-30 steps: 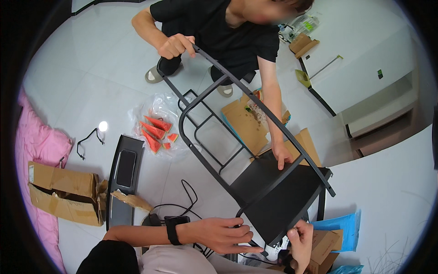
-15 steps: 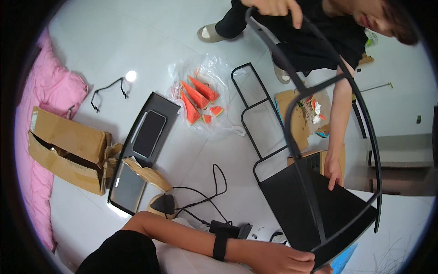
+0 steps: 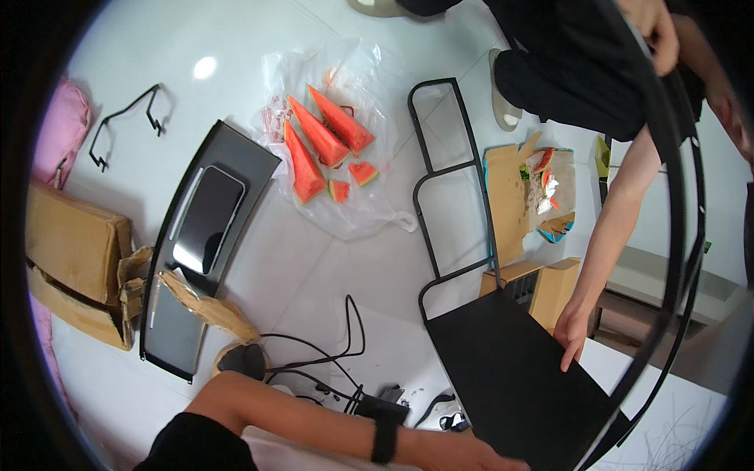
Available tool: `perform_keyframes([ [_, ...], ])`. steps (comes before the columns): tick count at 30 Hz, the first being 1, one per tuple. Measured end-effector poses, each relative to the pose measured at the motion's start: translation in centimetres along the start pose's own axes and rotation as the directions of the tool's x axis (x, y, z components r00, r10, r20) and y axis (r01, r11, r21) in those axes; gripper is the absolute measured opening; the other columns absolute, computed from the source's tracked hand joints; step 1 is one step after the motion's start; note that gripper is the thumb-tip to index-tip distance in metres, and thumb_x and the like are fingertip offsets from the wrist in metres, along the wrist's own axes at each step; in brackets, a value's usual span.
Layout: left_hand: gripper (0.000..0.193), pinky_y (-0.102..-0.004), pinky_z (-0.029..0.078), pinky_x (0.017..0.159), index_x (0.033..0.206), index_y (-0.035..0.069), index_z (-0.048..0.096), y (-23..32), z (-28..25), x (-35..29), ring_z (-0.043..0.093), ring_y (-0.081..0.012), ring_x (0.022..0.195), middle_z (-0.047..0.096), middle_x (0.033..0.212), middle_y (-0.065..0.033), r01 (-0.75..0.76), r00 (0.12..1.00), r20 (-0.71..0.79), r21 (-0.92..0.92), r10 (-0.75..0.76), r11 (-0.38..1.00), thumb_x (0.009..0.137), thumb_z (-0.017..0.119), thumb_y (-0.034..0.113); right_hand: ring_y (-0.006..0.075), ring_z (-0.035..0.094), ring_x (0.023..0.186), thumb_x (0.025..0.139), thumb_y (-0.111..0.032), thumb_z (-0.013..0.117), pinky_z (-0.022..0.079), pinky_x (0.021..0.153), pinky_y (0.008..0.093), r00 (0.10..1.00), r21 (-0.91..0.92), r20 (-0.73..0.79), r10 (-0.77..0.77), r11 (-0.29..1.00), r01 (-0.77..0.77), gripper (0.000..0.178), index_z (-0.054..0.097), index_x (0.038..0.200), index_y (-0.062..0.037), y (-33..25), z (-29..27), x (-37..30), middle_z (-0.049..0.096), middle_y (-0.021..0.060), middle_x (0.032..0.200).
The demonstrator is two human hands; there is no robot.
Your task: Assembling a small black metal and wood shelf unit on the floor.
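My left hand (image 3: 452,452) is at the lower edge, its arm coming from the lower left with a black band on the wrist. Its fingers close over the near side of a black shelf board (image 3: 510,369); their tips are partly cut off. A ladder-like black tube frame (image 3: 453,170) joins the board's far left end. Across the table from me, a co-worker's hand (image 3: 572,334) rests on the board's right side. That person's other hand (image 3: 656,35) holds a curved black tube frame (image 3: 680,180) at the right. My right hand is out of sight.
Watermelon slices (image 3: 318,133) lie on a clear plastic bag (image 3: 369,216) on the floor. Left are a phone (image 3: 210,216) on a dark panel (image 3: 255,161), a cardboard box (image 3: 78,243) and a bent black bracket (image 3: 122,114). Black cables (image 3: 310,363) lie near my forearm.
The view has shifted, so the floor things sit further left. The co-worker's curved tube frame has swung right, away from over the board. My left hand has stayed by the board's near side.
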State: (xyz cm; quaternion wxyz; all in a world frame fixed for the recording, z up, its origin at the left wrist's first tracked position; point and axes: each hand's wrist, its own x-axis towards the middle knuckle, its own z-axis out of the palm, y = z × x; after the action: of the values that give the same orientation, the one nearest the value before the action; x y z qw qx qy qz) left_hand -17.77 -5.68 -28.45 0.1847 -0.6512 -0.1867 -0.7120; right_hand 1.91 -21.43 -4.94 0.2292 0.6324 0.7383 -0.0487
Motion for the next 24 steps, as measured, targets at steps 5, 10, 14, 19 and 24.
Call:
perform_keyframes([
  [5, 0.065, -0.0332, 0.046, 0.069, 0.138, -0.008, 0.037, -6.8, 1.1, -13.7, 0.056, -0.0217, 0.082, 0.056, 0.088, -0.007, 0.76, 0.32, 0.518, 0.359, -0.793, 0.541, 0.082, 0.061, 0.016, 0.035, 0.06, 0.087, 0.083, -0.027, 0.073, 0.049, 0.084, 0.0484, 0.997, -0.087, -0.047, 0.068, 0.994, -0.071, 0.034, 0.064, 0.103, -0.0016, 0.0, 0.8, -2.6, 0.062, 0.0194, 0.09],
  [10, 0.081, -0.0296, 0.05, 0.054, 0.147, -0.012, 0.031, -10.5, 3.4, -19.9, 0.06, -0.0179, 0.07, 0.059, 0.076, -0.0064, 0.553, 0.072, 0.512, 0.694, -0.856, 0.461, 0.077, 0.063, 0.014, 0.0388, 0.059, 0.089, 0.082, -0.023, 0.073, 0.048, 0.085, 0.0517, 0.993, -0.136, -0.085, 0.086, 0.986, -0.098, 0.033, 0.064, 0.104, 0.0007, 0.7, 1.6, -5.0, 0.063, 0.0217, 0.095],
  [14, 0.084, -0.03, 0.051, 0.054, 0.149, -0.01, 0.029, -12.0, 5.5, -22.4, 0.062, -0.018, 0.07, 0.061, 0.076, -0.0061, 0.478, 0.034, 0.489, 0.758, -0.872, 0.444, 0.077, 0.064, 0.013, 0.0418, 0.059, 0.091, 0.082, -0.02, 0.072, 0.047, 0.086, 0.0543, 0.984, -0.177, -0.146, 0.099, 0.976, -0.124, 0.033, 0.064, 0.105, 0.0025, 0.7, 2.0, -8.1, 0.063, 0.0235, 0.099],
  [19, 0.083, -0.035, 0.054, 0.059, 0.148, -0.014, 0.024, -12.1, 5.0, -22.2, 0.065, -0.0221, 0.074, 0.064, 0.079, -0.0094, 0.532, -0.042, 0.466, 0.759, -0.884, 0.375, 0.078, 0.062, 0.008, 0.0423, 0.058, 0.091, 0.081, -0.016, 0.072, 0.046, 0.084, 0.0542, 0.977, -0.192, -0.206, 0.047, 0.978, -0.087, 0.032, 0.063, 0.106, 0.0036, 1.7, 3.7, -10.5, 0.063, 0.0237, 0.102],
  [24, 0.078, -0.0338, 0.054, 0.06, 0.147, -0.011, 0.029, -12.2, 3.5, -22.8, 0.062, -0.0249, 0.071, 0.062, 0.079, -0.0102, 0.595, 0.06, 0.477, 0.688, -0.877, 0.415, 0.079, 0.063, 0.007, 0.0295, 0.057, 0.083, 0.082, -0.008, 0.074, 0.048, 0.072, 0.0401, 0.956, 0.198, -0.293, 0.019, 0.979, 0.041, 0.028, 0.059, 0.105, -0.0002, -5.5, -0.2, 1.0, 0.059, 0.016, 0.094],
])
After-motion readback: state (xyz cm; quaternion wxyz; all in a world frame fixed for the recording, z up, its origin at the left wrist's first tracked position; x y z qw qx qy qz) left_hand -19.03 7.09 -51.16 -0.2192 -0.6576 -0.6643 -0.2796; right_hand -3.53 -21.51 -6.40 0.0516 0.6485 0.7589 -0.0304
